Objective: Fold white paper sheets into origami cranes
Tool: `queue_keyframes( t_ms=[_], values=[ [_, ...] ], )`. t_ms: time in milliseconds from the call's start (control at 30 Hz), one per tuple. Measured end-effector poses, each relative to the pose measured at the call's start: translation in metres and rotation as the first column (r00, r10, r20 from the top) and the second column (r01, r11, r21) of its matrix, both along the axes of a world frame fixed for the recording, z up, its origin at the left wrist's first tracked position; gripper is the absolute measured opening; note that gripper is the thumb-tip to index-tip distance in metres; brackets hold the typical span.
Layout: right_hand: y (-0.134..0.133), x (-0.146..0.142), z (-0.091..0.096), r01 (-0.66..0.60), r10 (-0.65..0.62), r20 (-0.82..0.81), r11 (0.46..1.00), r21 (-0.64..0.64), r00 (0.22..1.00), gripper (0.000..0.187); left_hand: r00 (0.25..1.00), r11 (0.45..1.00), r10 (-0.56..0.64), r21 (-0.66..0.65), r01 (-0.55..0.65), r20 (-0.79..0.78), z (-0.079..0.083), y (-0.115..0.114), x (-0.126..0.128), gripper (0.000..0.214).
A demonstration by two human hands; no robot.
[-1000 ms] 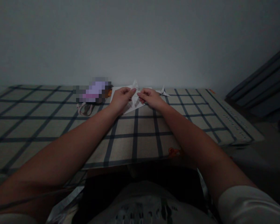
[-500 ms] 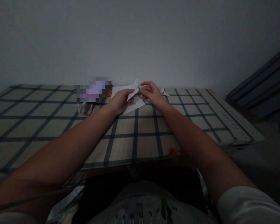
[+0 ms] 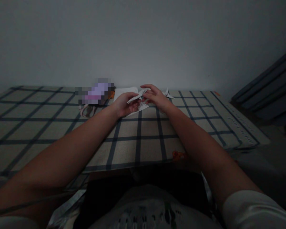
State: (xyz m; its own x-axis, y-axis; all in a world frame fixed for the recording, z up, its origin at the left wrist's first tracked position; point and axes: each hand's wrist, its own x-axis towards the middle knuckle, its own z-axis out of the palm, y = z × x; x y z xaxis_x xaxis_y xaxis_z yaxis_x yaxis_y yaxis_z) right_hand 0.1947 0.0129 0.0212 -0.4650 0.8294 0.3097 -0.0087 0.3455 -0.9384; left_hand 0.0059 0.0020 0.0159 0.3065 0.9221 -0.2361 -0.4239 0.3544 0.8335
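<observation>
Checked cloth lay below. The left hand pinched the folded paper, its long axis slanting toward the right hand, whose grip was unclear.

Taking twelve o'clock as the wall side, the table wears a checked cloth, lettered toward three. At eleven lie a pixelated purple item, a pale loop and something orange; at twelve, a white sheet; at one, a pointed paper shape.
</observation>
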Motion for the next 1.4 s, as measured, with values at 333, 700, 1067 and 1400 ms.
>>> queue_keyframes(
  t_ms=[333, 700, 1067, 1400],
  values=[
    [-0.001, -0.002, -0.001, -0.023, 0.024, -0.012, 1.0, 0.021, 1.0, 0.043, 0.997, 0.994, -0.073, 0.078, 0.073, 0.004, 0.003, -0.004, 0.001, 0.01],
    [-0.001, -0.002, 0.0, -0.048, 0.048, -0.01, 0.998, -0.046, 0.999, 0.049, 0.997, 0.997, -0.078, 0.027, 0.077, 0.015, 0.003, -0.001, 0.003, 0.011],
    [0.002, 0.0, 0.001, -0.035, 0.038, 0.066, 0.998, -0.045, 0.997, 0.014, 0.935, 0.954, 0.125, 0.298, -0.021, -0.332, 0.004, -0.005, 0.008, 0.013],
    [0.014, 0.004, -0.005, -0.01, 0.0, 0.201, 0.999, 0.051, 0.98, 0.013, 0.76, 0.873, 0.32, 0.488, -0.004, -0.565, 0.003, -0.011, 0.004, 0.027]
  ],
)
